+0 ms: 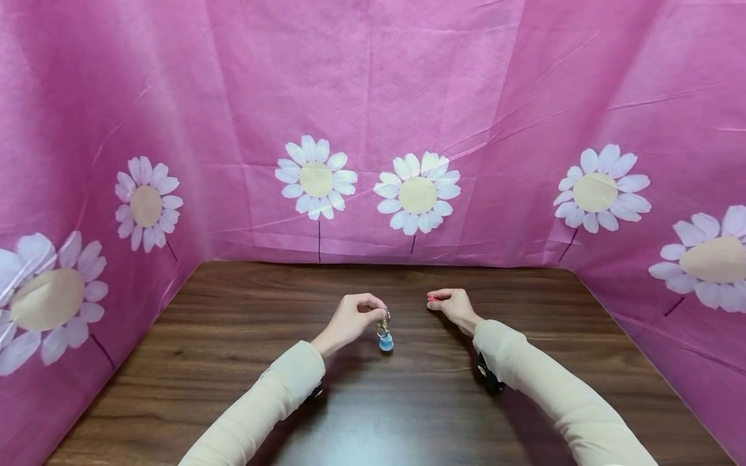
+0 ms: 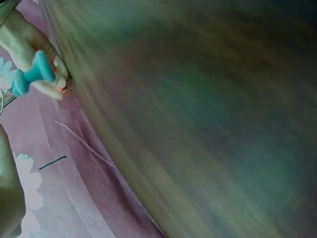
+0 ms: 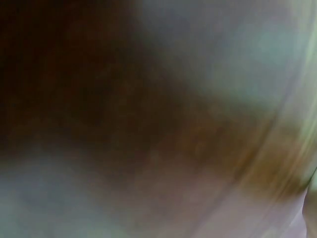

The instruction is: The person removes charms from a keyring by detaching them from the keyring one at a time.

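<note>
In the head view my left hand [image 1: 352, 321] pinches the top of a keychain [image 1: 383, 325] between thumb and fingertips. Gold-coloured metal links and a ring hang from that grip, with a light blue charm [image 1: 386, 343] at the bottom. The left wrist view shows the charm [image 2: 33, 74] as a small teal dumbbell shape. Across a short gap, my right hand [image 1: 457, 306] pinches a small red object [image 1: 432, 299] at its fingertips; most of it is hidden by the fingers. Only a sliver of the right hand [image 3: 311, 210] appears in the blurred right wrist view.
Both hands are over a dark wood-grain table [image 1: 233, 362]. Pink cloth [image 1: 367, 77] printed with white daisies rises behind the table and along its left and right sides. Dark wrist devices [image 1: 488, 374] show below the cream sleeves [image 1: 542, 382].
</note>
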`<state>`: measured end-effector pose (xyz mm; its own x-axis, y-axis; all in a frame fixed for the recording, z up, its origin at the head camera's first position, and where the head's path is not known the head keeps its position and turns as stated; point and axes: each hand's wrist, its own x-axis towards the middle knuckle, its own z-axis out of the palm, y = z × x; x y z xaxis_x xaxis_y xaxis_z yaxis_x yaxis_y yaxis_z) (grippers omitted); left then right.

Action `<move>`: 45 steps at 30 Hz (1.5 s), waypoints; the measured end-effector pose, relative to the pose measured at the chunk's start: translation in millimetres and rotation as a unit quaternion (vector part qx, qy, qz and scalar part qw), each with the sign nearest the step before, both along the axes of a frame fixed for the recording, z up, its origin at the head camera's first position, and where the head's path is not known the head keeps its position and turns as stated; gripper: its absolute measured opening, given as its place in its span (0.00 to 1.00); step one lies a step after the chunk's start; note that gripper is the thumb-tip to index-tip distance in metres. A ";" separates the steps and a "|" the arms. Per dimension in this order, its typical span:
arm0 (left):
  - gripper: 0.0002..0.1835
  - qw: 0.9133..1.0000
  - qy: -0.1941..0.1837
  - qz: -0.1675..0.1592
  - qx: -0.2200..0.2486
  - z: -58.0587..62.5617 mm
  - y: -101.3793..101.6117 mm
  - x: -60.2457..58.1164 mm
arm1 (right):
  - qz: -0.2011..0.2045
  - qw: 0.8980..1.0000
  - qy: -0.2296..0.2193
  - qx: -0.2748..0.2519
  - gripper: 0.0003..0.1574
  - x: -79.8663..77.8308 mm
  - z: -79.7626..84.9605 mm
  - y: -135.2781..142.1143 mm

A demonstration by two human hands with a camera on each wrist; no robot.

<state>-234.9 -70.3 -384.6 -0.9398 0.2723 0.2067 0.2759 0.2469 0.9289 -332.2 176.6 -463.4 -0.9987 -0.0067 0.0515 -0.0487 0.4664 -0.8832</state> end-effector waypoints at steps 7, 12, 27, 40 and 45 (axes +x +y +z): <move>0.07 1.000 -0.005 -0.014 0.007 -5.4 0.1 2.4 | 0.021 0.986 -0.070 -0.150 0.22 1.2 -5.6 4.7; 0.06 1.000 -0.002 -0.007 0.010 -6.0 -0.1 3.7 | 0.037 0.994 -0.032 -0.102 0.22 1.8 -9.2 2.2; 0.06 1.000 -0.003 -0.022 0.004 -1.9 0.5 1.9 | 0.102 0.993 0.024 0.049 0.19 6.3 -9.6 9.3; 0.06 0.999 -0.022 -0.019 0.035 3.1 -3.5 -0.8 | 0.116 0.989 0.037 0.089 0.21 -1.5 0.9 2.2; 0.07 0.999 -0.023 -0.015 0.028 3.5 -3.8 -1.5 | 0.106 0.993 0.003 0.057 0.22 -2.5 6.2 3.1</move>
<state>-236.4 -74.1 -381.1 -0.9402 0.2901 0.1786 0.2386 0.1863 0.9531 -334.8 179.7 -457.2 -0.9739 -0.2227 0.0441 -0.1614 0.5426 -0.8243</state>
